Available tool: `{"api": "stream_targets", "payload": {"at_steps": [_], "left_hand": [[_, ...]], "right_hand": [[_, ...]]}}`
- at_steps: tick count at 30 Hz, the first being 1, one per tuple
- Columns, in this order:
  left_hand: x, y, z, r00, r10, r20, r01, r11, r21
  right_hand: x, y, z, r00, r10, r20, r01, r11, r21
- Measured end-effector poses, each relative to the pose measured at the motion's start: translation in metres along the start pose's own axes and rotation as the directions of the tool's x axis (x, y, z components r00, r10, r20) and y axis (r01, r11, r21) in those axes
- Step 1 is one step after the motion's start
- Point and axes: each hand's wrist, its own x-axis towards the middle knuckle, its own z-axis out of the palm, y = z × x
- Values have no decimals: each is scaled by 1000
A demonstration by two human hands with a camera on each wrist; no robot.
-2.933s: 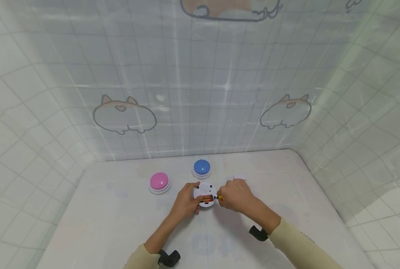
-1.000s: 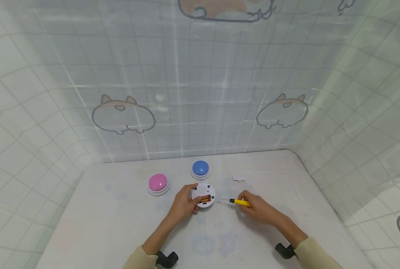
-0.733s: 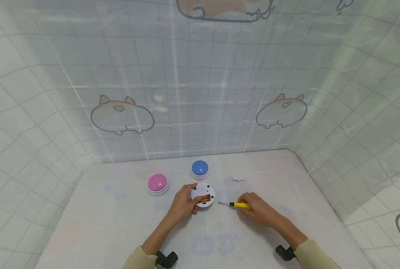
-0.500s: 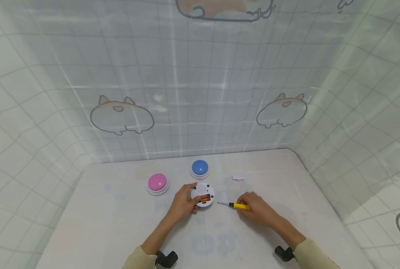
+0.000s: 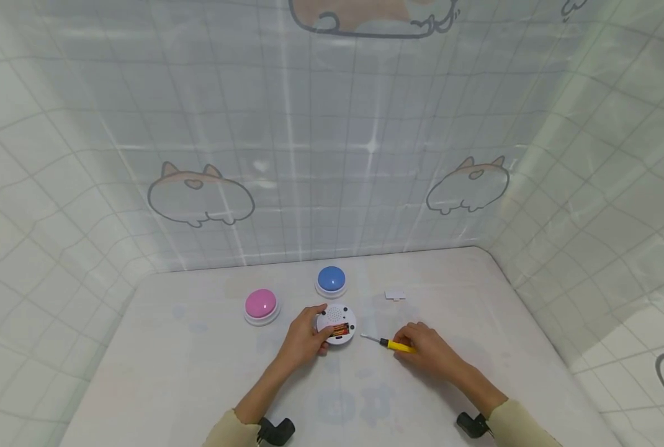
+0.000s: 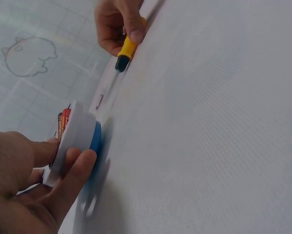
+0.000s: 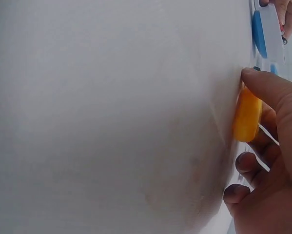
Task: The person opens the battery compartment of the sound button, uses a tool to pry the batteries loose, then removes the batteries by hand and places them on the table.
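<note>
Upturned button unit [image 5: 337,323], batteries showing, held at table [image 5: 198,372] centre by left hand [image 5: 304,341], fingers curled round its rim. Yellow screwdriver [image 5: 396,346] just right of it, low against the table, pinched by right hand [image 5: 429,351]. Pink button [image 5: 261,305] and blue button [image 5: 331,280] farther back; small white cover [image 5: 395,295] far right.

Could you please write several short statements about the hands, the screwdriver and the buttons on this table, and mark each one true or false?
1. The left hand grips the overturned button, whose batteries show. True.
2. The right hand holds a red-handled screwdriver. False: the screwdriver has a yellow handle.
3. The screwdriver's tip is inside the battery compartment. False: it lies apart from the overturned button, to its right.
4. A pink button and a blue button stand dome-up on the table. True.
5. A small white cover lies beyond the right hand. True.
</note>
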Motion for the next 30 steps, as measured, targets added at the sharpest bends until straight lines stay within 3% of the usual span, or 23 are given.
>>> {"api": "stream_targets", "payload": {"at_steps": [7,13,23,30], "left_hand": [[0,0,0,1000,5,-2,-5,1000,-6],[-1,0,0,1000,10,-3,-10,1000,-2],[-3,-2,1,1000,7,0,-7,1000,-2],[-3,-5,1,1000,26,10,-25,999,-31]], "right_hand": [[0,3,0,1000,-19,-4,19,1000,4],[5,1,-3,995,-90,-35,90,996,2],[30,-41,-6,977,-199,-74,205,975,85],[46,-60,7,946,-315,-74,318,948,27]]}}
